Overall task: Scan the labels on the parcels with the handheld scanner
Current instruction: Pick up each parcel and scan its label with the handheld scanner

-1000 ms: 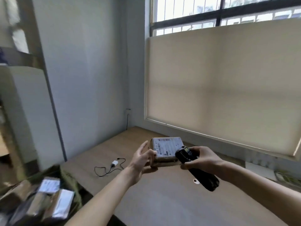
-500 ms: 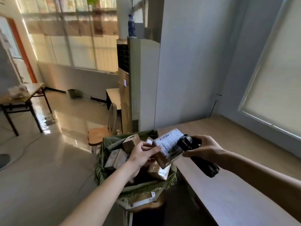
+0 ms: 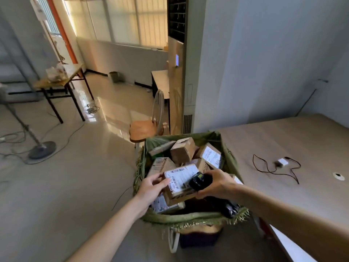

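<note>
Low in the frame, two bare arms reach up from the bottom edge twd the middle. The left hand [image 3: 153,186] holds a small brown parcel [image 3: 179,183] by its left side, fingers [image 3: 164,181] curled round the edge w/ the thumb on top. The parcel's white label [image 3: 178,176] faces up, barcode near its top edge. The right hand [image 3: 217,183] grips a black handheld scanner [image 3: 198,181], fingers wrapped tight round it. The scanner's front end sits right at the parcel's right side, over the label; touching or just above, can't tell.

The held parcel hangs over a green bag [image 3: 188,217] w/ a frayed rim, just below centre. Inside the bag lie more parcels [image 3: 182,151], some w/ white labels showing, piled loose & tilted.

Right of the bag is a wood tabletop [image 3: 302,144]. A small white charger w/ a black cable [image 3: 282,162] lies on it, well apart from the hands.

Further up, mid frame, a wood chair [image 3: 145,127] stands behind the bag, next to a tall white unit [image 3: 186,72]. Far upper left: a small desk [image 3: 60,80] w/ stuff on it, a fan stand [image 3: 41,148] on the floor, big windows.

Step in hand, I think: scanning this one parcel's label, or just abt to put it down into the bag. Next move prob needs the scanner aimed at the barcode, parcel held still & flat, then a swap for another parcel from the pile.
</note>
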The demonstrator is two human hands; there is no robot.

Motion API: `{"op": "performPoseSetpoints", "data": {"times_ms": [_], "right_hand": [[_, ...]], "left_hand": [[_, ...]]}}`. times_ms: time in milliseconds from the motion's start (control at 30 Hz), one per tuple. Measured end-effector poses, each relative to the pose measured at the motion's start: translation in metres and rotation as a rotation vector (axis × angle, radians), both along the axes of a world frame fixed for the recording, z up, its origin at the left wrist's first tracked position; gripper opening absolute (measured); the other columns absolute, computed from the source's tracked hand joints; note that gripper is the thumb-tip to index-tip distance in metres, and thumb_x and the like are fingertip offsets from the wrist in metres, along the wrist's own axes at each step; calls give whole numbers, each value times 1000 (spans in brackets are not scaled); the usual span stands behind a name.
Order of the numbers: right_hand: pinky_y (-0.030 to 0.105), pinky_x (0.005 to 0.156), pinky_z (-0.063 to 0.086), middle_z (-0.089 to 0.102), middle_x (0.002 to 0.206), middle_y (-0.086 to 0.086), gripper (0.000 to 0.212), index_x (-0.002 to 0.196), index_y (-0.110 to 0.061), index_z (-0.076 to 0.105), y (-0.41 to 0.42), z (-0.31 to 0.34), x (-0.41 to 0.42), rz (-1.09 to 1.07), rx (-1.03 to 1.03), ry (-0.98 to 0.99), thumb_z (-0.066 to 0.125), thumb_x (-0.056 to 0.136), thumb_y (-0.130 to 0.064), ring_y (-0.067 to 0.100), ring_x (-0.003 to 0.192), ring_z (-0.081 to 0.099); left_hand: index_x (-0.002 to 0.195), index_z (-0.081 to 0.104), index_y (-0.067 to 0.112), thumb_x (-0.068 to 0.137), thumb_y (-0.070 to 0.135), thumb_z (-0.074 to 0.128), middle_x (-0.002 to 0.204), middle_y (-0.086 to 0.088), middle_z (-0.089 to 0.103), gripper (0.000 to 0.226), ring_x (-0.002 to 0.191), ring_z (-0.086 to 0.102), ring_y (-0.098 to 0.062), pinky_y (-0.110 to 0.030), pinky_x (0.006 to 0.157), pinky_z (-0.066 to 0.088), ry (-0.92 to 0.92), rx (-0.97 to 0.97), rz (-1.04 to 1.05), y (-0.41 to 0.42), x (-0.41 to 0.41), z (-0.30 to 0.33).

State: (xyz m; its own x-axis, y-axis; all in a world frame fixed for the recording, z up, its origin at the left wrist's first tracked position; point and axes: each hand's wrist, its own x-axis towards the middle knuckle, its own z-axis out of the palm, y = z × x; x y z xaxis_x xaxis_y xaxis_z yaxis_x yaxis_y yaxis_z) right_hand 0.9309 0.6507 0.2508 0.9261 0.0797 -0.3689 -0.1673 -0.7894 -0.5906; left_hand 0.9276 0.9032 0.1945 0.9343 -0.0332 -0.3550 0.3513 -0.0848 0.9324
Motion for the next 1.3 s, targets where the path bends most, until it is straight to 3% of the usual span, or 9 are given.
{"op": "performPoseSetpoints", "data": {"times_ms": [133,267,367,467,533,800,1000,1100,1300], "right_hand": [[31,83,61,69,100,-7,70,115,-29,66,-10,-47,22,-20,-35,72,96,55,-47,10,91,66],[37,86,62,69,102,-7,69,116,-29,63,-17,-75,32,4,-109,101,95,57,-45,13,95,68],[37,85,62,68,101,-8,65,113,-30,62,-14,-87,33,31,-159,114,94,59,-45,12,95,67],[29,78,62,67,98,-11,63,113,-31,61,-11,-95,32,27,-164,108,94,61,-44,7,89,65],[25,73,61,66,95,-12,62,112,-33,61,-8,-96,32,35,-179,108,94,60,-44,4,86,64],[30,76,62,66,93,-10,58,107,-32,62,5,-82,29,-42,-195,36,92,60,-45,6,86,63],[31,83,58,63,102,-13,70,122,-32,60,7,-60,27,-92,-183,-9,92,62,-48,7,95,60],[34,89,58,62,111,-9,80,134,-30,55,7,-55,25,-100,-197,-19,91,65,-49,12,103,59],[31,85,58,63,114,-8,82,135,-27,58,4,-39,20,-134,-216,-40,91,63,-48,12,103,61]], "left_hand": [[125,68,21,91,25,73,122,-2,71,34,108,69,-15,-34,97,56,41,18,-33,-15,30,-44],[129,65,27,86,23,78,129,4,61,44,124,55,-14,-29,102,46,70,145,-140,-23,51,-76],[140,57,27,85,19,80,139,0,53,60,136,45,-18,-32,105,41,111,183,-219,-22,55,-91],[141,56,30,83,17,81,145,-2,50,64,130,49,-15,-28,99,43,115,201,-265,-17,55,-95],[138,57,32,82,15,81,145,0,50,64,124,48,-11,-25,96,41,116,210,-290,-12,57,-94],[136,59,32,88,30,76,146,6,52,51,138,44,-14,-31,107,35,55,242,-285,5,60,-77],[124,61,38,89,37,74,135,8,58,38,130,51,-13,-32,104,40,2,265,-261,11,64,-62],[125,61,36,89,36,74,134,6,58,38,129,51,-13,-33,105,41,-4,255,-265,12,65,-60],[135,60,30,93,40,68,143,5,55,44,135,49,-15,-35,110,39,-62,290,-298,12,71,-48]]}}
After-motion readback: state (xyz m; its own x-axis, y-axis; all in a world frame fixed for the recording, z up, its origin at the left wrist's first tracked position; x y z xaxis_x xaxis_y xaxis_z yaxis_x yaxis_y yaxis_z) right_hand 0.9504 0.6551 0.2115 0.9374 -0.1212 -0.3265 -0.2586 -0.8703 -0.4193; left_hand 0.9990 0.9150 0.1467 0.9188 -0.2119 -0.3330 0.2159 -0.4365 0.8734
